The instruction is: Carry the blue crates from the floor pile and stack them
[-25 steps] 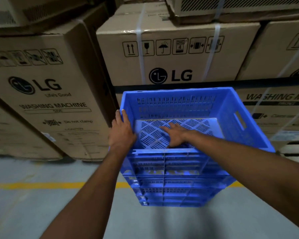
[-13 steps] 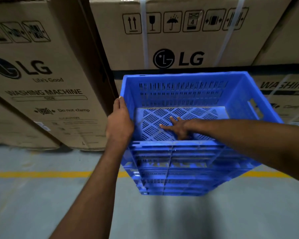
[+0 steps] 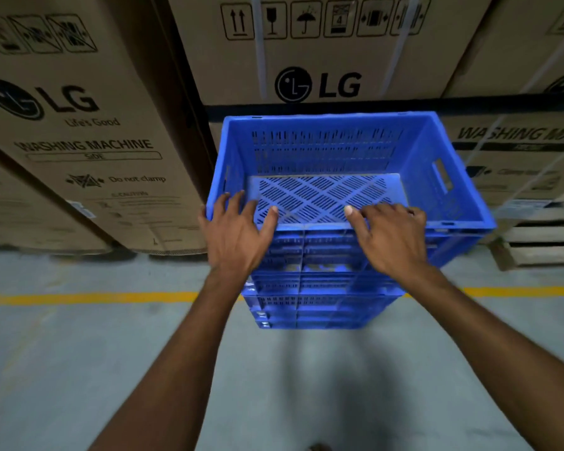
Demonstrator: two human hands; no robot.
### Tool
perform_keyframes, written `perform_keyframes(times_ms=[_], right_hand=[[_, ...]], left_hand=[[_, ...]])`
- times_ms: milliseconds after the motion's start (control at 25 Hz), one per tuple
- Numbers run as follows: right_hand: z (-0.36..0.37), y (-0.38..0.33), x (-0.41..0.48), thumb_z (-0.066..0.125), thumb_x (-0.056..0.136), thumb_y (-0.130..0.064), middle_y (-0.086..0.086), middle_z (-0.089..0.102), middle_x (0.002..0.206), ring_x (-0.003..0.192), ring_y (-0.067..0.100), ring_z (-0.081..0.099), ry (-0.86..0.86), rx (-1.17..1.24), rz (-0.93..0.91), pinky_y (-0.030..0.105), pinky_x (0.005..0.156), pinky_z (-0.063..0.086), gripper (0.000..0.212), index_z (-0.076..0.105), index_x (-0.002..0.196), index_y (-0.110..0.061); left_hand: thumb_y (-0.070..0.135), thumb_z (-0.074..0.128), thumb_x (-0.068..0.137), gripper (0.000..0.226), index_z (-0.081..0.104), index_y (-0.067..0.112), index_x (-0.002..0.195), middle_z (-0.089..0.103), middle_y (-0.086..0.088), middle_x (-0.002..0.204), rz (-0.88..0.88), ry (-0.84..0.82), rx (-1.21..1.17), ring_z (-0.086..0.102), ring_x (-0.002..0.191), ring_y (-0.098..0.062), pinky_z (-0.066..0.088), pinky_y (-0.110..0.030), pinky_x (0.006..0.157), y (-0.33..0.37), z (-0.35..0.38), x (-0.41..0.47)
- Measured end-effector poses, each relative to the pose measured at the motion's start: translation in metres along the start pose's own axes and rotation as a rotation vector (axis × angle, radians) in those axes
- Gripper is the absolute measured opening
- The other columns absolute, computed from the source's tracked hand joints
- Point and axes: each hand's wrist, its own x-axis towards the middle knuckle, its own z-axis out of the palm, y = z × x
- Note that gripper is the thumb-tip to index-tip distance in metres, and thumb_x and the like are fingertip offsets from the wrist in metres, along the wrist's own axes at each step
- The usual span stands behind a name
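Both hands now at the near rim of the top blue crate.

The right hand (image 3: 392, 237), earlier reaching down inside, has drawn back to the near rim; the left hand (image 3: 238, 231) has moved from the left wall to the near left corner, both spread, fingers draped over the edge, gripping nothing firmly. The top blue crate (image 3: 336, 148) caps the crate stack (image 3: 319, 304) at frame centre, bare floor (image 3: 79, 369) below, a yellow line (image 3: 79, 298) left. Cartons (image 3: 88, 125) behind read "LG", "Life's Good", "WASHING MACHINE", "Do not clamp".
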Motion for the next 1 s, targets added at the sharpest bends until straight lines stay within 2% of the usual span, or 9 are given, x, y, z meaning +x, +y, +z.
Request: perform_keyframes(times_ms=[80,160,280,400,560,680,760,840,1000], right_hand=[[0.005,-0.002,0.013,0.014,0.101,-0.065,0.003,0.068,0.094,0.097,0.033,0.058,-0.036,-0.02,-0.011,0.046,0.085,0.034,0.068,0.064,0.081,-0.024],[-0.001,0.0,0.017,0.01,0.097,-0.071,0.002,0.064,0.099,0.104,0.033,0.055,-0.186,0.027,-0.043,0.048,0.087,0.033,0.068,0.06,0.084,-0.027],[-0.001,0.013,0.015,0.003,0.09,-0.078,-0.001,0.056,0.095,0.107,0.033,0.053,-0.187,0.043,-0.159,0.046,0.083,0.033,0.077,0.063,0.096,-0.031],[-0.007,0.011,0.012,0.008,0.091,-0.077,0.001,0.052,0.1,0.112,0.033,0.049,-0.27,0.096,-0.087,0.047,0.088,0.03,0.073,0.062,0.106,-0.031],[-0.007,0.01,0.001,0.003,0.088,-0.079,0.0,0.046,0.096,0.11,0.032,0.047,-0.221,0.072,-0.086,0.045,0.085,0.029,0.08,0.063,0.106,-0.03],[-0.016,0.006,0.007,0.016,0.096,-0.074,0.009,0.053,0.116,0.123,0.035,0.042,-0.35,0.086,-0.056,0.053,0.098,0.027,0.068,0.062,0.12,-0.03],[-0.023,0.006,0.0,0.02,0.098,-0.071,0.012,0.048,0.137,0.131,0.035,0.037,-0.35,0.098,-0.022,0.058,0.105,0.023,0.066,0.054,0.136,-0.028],[-0.026,0.007,-0.034,0.026,0.101,-0.064,0.01,0.039,0.151,0.14,0.033,0.03,-0.271,0.042,-0.037,0.062,0.11,0.017,0.063,0.04,0.148,-0.025],[-0.055,0.008,-0.096,0.039,0.104,-0.049,0.006,0.025,0.161,0.146,0.032,0.022,-0.201,0.074,-0.044,0.061,0.113,0.02,0.061,0.024,0.157,-0.024]], left_hand=[[0.069,0.029,0.094,0.064,0.069,0.029,0.124,0.061,0.002,0.14,-0.027,-0.008,0.025,0.047,0.135,-0.024,0.027,-0.055,0.111,0.001,0.0,0.009],[0.071,0.028,0.094,0.066,0.068,0.029,0.126,0.063,0.003,0.137,-0.034,-0.03,0.018,0.048,0.133,-0.024,0.026,-0.056,0.112,-0.001,-0.002,0.013],[0.073,0.025,0.093,0.07,0.068,0.028,0.126,0.066,0.003,0.133,0.005,-0.032,0.05,0.051,0.129,-0.025,0.025,-0.057,0.111,-0.004,-0.001,0.009],[0.077,0.023,0.092,0.074,0.06,0.03,0.134,0.058,0.003,0.142,0.002,-0.125,-0.018,0.043,0.136,-0.028,0.023,-0.062,0.113,-0.002,-0.012,0.01],[0.082,0.025,0.091,0.075,0.058,0.032,0.135,0.052,0.004,0.145,0.078,-0.116,0.011,0.035,0.142,-0.025,0.012,-0.07,0.114,-0.011,-0.013,-0.001],[0.079,0.021,0.093,0.076,0.051,0.03,0.143,0.043,-0.002,0.153,0.043,-0.227,0.024,0.023,0.149,-0.028,0.002,-0.071,0.115,-0.003,-0.024,0.007],[0.074,0.024,0.096,0.072,0.051,0.027,0.143,0.042,-0.007,0.153,0.011,-0.222,0.016,0.025,0.147,-0.031,0.007,-0.069,0.116,0.0,-0.031,0.0],[0.068,0.027,0.099,0.068,0.049,0.023,0.145,0.042,-0.009,0.153,0.091,-0.173,-0.005,0.029,0.146,-0.032,0.016,-0.065,0.116,-0.008,-0.032,-0.032],[0.062,0.035,0.101,0.073,0.016,0.025,0.162,0.013,-0.008,0.169,0.234,-0.293,-0.037,0.009,0.156,-0.032,0.016,-0.057,0.121,-0.033,-0.051,-0.078]])
